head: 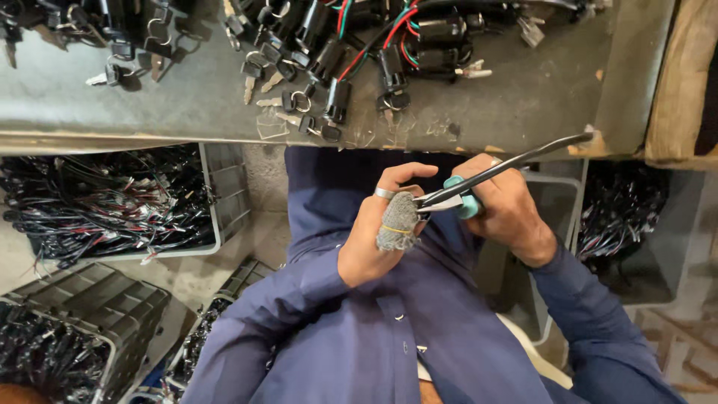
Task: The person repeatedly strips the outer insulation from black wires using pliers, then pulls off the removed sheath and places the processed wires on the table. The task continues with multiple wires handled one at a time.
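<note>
Teal-handled pliers point(479, 183) sit clenched in my right hand point(508, 213); my left hand point(381, 232), thumb wrapped in grey cloth point(396, 221), seemingly pinches something tiny at their tips—I'd squeeze gently.

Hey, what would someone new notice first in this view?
Probably the pliers in the right hand at centre, tips meeting the left hand, whose thumb wears a grey wrap. Next, the heap of black switches, keys and coloured wires on the bench above.
</note>
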